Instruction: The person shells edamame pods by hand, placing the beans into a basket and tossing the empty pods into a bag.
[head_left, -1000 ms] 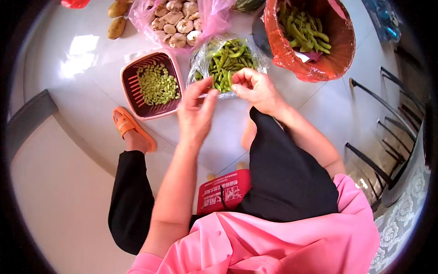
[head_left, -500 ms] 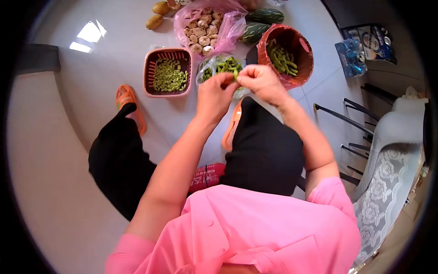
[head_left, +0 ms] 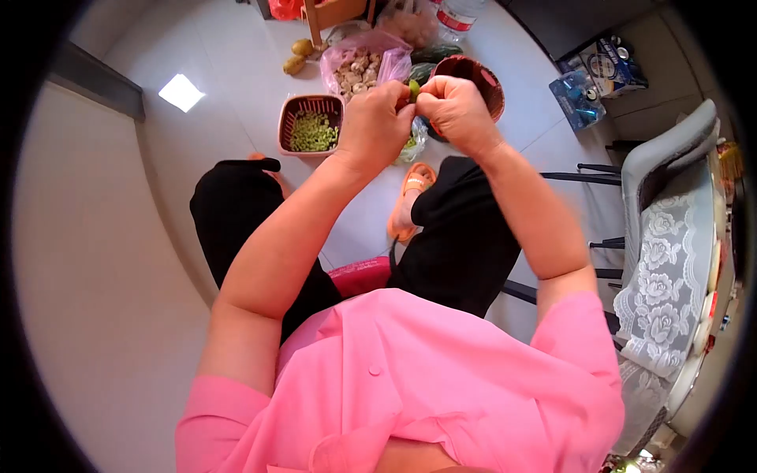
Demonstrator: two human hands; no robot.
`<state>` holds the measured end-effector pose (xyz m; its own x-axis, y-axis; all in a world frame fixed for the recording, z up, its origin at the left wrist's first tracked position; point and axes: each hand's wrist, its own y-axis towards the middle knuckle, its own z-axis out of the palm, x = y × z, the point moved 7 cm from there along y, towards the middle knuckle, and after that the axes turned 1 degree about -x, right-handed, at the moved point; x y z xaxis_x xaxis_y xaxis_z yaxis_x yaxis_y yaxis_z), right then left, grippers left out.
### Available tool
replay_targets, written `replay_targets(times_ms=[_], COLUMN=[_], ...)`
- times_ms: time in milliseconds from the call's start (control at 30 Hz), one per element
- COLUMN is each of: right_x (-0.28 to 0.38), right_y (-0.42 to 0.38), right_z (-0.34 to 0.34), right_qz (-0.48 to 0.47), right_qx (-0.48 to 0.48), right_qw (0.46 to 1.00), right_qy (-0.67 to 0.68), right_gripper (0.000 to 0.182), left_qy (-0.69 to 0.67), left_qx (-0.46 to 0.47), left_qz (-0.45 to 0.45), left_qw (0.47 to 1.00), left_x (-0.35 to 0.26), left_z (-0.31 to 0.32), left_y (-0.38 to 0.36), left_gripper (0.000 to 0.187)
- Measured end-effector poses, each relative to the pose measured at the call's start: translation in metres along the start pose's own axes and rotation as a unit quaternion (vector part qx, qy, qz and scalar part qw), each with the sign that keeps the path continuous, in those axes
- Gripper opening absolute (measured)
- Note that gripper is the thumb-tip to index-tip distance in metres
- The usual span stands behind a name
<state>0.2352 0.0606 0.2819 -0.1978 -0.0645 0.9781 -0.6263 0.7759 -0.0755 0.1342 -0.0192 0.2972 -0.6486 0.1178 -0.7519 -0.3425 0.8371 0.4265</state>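
Observation:
My left hand [head_left: 372, 124] and my right hand [head_left: 460, 117] meet above the floor, fingers pinched together. Between their fingertips is a green bean pod [head_left: 414, 90], partly covered by the fingers. Left of the hands stands a pink slotted basket [head_left: 281, 147] with shelled green beans [head_left: 313, 132] in it. Under my hands, a clear plastic bag [head_left: 418, 146] of green pods is mostly hidden. Behind my right hand is a reddish-brown bucket [head_left: 490, 88]; its contents are hidden from this angle.
A pink bag [head_left: 331, 66] of pale brown lumps, two potatoes [head_left: 297, 57], dark green squash [head_left: 436, 54] and a large water bottle [head_left: 460, 17] lie beyond the hands. A grey chair [head_left: 633, 185] and a lace-covered table [head_left: 661, 307] stand right. An orange slipper [head_left: 408, 197] is on my foot.
The view has shifted, bringing a wooden stool and the water bottle into sight at the top. My hands have risen from the pod bag, still pinching a pod, and now cover more of the bag.

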Motion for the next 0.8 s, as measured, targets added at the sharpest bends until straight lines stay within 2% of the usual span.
replay_targets(times_ms=[67,133,167,200,233,267,333,400,433,500,533,600,667,700,733,800], right_x=[0.000,0.004,0.006,0.006,0.007,0.010,0.003,-0.003,-0.010,-0.024,-0.025,-0.018,-0.003,-0.002,-0.007,-0.005], right_y=[-0.007,-0.017,-0.021,-0.024,-0.026,-0.028,-0.031,-0.029,-0.028,-0.028,-0.028,-0.033,-0.037,-0.037,-0.037,-0.043], right_z=[0.001,0.005,0.007,0.009,0.011,0.013,0.021,0.025,0.032,0.043,0.043,0.038,0.035,0.034,0.032,0.026], right_qz=[-0.059,-0.076,-0.077,-0.060,-0.044,-0.046,0.015,0.041,0.078,0.116,0.104,0.073,-0.007,-0.032,-0.001,0.007], right_qx=[-0.039,-0.060,-0.062,-0.057,-0.051,-0.053,-0.038,-0.012,0.016,0.047,0.016,-0.061,-0.086,-0.087,-0.048,-0.037], right_qw=[0.997,0.995,0.995,0.993,0.985,0.986,0.975,0.966,0.947,0.912,0.927,0.958,0.992,0.988,0.985,0.989], right_qy=[0.009,0.022,0.021,0.089,0.156,0.153,0.218,0.253,0.312,0.391,0.361,0.272,0.093,0.127,0.164,0.141], right_gripper=[0.009,0.008,0.008,0.007,0.006,0.006,0.002,0.003,0.004,0.009,0.011,0.016,0.021,0.025,0.021,0.019], left_qy=[-0.014,-0.045,-0.091,-0.093,-0.216,-0.335,-0.332,-0.404,-0.411,-0.398,-0.395,-0.297,-0.304,-0.322,-0.338,-0.320], left_qx=[0.011,0.086,0.145,0.145,0.167,0.187,0.210,0.258,0.259,0.239,0.223,0.233,0.175,0.167,0.157,0.170], left_qz=[0.006,-0.010,-0.053,-0.053,-0.120,-0.183,-0.179,-0.242,-0.249,-0.221,-0.208,-0.141,-0.123,-0.125,-0.124,-0.124], left_qw=[1.000,0.995,0.984,0.984,0.954,0.905,0.902,0.843,0.838,0.857,0.867,0.915,0.928,0.923,0.919,0.924], left_x=[-0.009,-0.009,0.002,0.002,0.007,0.010,0.015,0.023,0.026,0.034,0.037,0.040,0.036,0.034,0.031,0.026], left_z=[-0.008,-0.008,-0.002,-0.008,-0.009,-0.009,-0.014,-0.012,-0.011,-0.009,-0.007,-0.002,0.000,0.003,0.003,0.001], left_y=[0.002,-0.001,0.000,0.002,0.003,0.003,0.002,-0.008,-0.011,-0.010,-0.010,-0.007,-0.009,-0.012,-0.013,-0.018], left_gripper=[0.016,0.017,0.017,0.017,0.016,0.016,0.017,0.022,0.025,0.023,0.022,0.025,0.024,0.024,0.024,0.023])
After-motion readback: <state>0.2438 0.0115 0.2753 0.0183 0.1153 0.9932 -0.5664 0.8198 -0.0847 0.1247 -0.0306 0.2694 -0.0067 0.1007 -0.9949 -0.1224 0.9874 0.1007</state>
